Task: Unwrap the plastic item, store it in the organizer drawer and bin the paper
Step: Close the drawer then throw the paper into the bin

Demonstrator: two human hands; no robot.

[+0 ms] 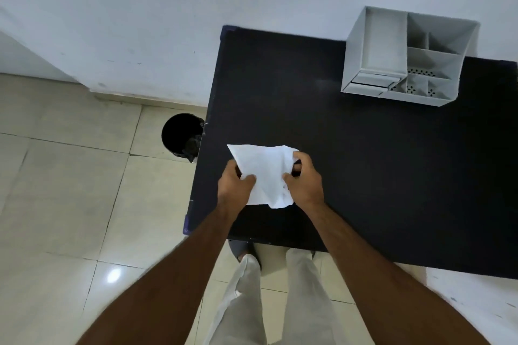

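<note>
A crumpled white sheet of paper (265,169) is held over the near left part of the black table (364,176). My left hand (235,185) grips its left edge and my right hand (304,180) grips its right edge. The plastic item is hidden, presumably inside the paper; I cannot see it. The grey desk organizer (406,56) stands at the table's far right, with open compartments on top and small drawers (372,82) at its front left, which look shut. A round black bin (182,137) stands on the floor just left of the table.
A white wall runs behind the table. Beige floor tiles (70,190) spread to the left. My legs in light trousers (252,302) stand at the table's near edge. A white surface (476,302) shows at the lower right.
</note>
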